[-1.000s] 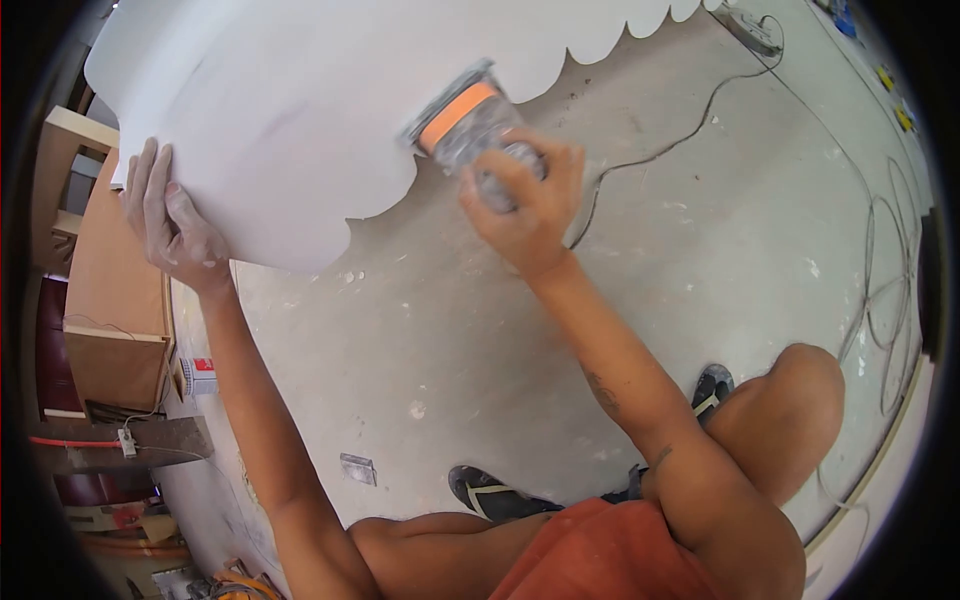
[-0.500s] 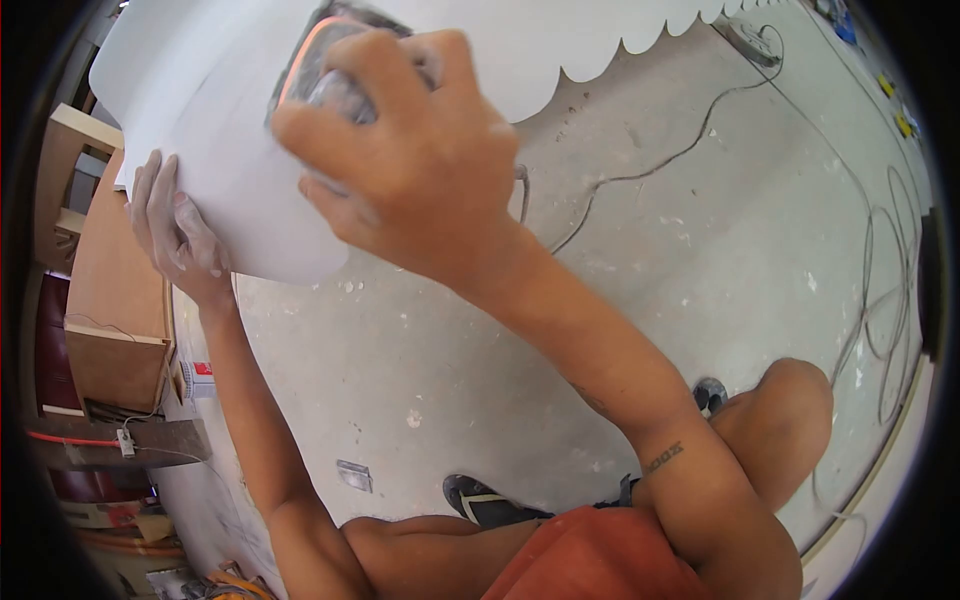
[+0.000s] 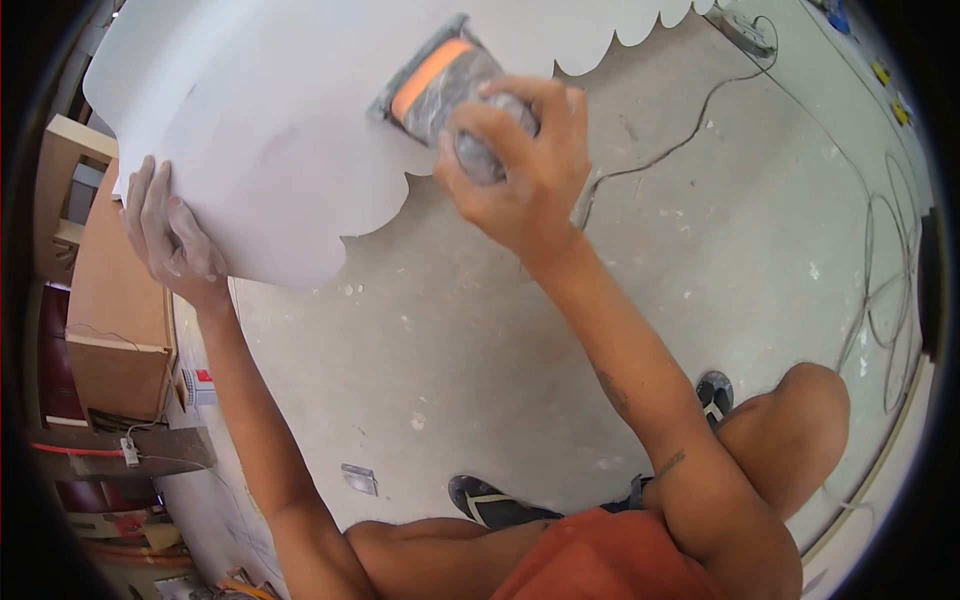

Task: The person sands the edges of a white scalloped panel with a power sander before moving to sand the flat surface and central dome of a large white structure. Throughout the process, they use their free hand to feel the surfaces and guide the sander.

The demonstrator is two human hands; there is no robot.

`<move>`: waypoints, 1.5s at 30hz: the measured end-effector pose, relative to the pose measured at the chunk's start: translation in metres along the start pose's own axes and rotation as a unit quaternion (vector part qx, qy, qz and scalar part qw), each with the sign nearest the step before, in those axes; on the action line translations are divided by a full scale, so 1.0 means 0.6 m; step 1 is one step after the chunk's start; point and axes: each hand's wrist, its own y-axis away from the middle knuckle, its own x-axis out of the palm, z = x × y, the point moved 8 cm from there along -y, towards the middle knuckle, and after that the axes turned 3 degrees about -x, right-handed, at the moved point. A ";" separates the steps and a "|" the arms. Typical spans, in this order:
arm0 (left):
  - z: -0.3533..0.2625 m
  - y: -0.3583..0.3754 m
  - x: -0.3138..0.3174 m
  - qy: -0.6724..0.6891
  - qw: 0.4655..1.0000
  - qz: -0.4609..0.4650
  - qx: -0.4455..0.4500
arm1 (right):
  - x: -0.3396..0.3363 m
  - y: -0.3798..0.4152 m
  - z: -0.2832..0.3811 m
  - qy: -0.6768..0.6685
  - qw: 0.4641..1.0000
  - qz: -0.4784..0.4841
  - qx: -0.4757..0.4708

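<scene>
A large white panel (image 3: pixel 270 150) with a scalloped edge fills the upper left of the head view. My right hand (image 3: pixel 530 170) is wrapped round the dusty grey body of an electric sander (image 3: pixel 450 90) with an orange band. Its flat pad lies over the panel's face, not far in from the scalloped edge. At the panel's lower left edge, my left hand (image 3: pixel 170 235) grips the border, its fingers extended and coated in white dust. The side of the panel behind that hand is hidden.
A dark cord (image 3: pixel 690 150) runs over the grey floor (image 3: pixel 480 350) toward a power strip (image 3: pixel 745 35); more cable (image 3: pixel 880 290) lies looped at the right. Wooden furniture (image 3: pixel 115 290) stands at the left. A small flat scrap (image 3: pixel 358 479) lies near my sandalled foot (image 3: pixel 495 503).
My right hand has moved the sander right and slightly down across the panel, uncovering more of the scalloped edge. My left hand stays at almost the same spot.
</scene>
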 end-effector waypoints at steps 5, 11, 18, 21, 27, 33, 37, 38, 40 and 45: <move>0.008 -0.001 0.001 0.007 1.000 -0.001 0.009 | -0.005 -0.017 -0.011 -0.008 1.000 -0.007 -0.002; 0.003 -0.002 0.005 0.017 0.999 0.005 0.031 | -0.025 0.047 -0.100 0.010 0.997 -0.057 0.055; 0.006 0.002 0.004 0.033 0.999 0.002 0.020 | -0.029 -0.003 -0.085 0.003 0.998 -0.046 0.044; 0.007 0.001 0.002 0.019 0.999 0.003 0.028 | -0.024 0.047 -0.090 0.006 0.998 -0.040 0.046; 0.007 0.003 0.003 0.026 0.999 -0.005 0.018 | -0.033 0.093 -0.124 0.009 0.998 -0.024 0.051; 0.004 0.000 0.001 0.024 0.999 -0.008 0.024 | -0.029 0.060 -0.110 0.006 0.998 -0.027 0.057; 0.010 0.005 0.001 0.029 0.999 -0.002 0.013 | -0.024 0.097 -0.105 0.002 0.999 -0.011 0.050; 0.010 0.005 0.002 0.028 1.000 -0.003 0.015 | -0.024 0.110 -0.112 -0.003 0.999 -0.013 0.048; 0.007 0.004 0.000 0.044 0.999 -0.010 0.026 | -0.030 0.117 -0.119 -0.009 0.999 -0.015 0.051; 0.006 0.004 -0.001 0.028 0.999 -0.002 0.019 | -0.041 0.076 -0.160 0.017 0.995 -0.058 0.082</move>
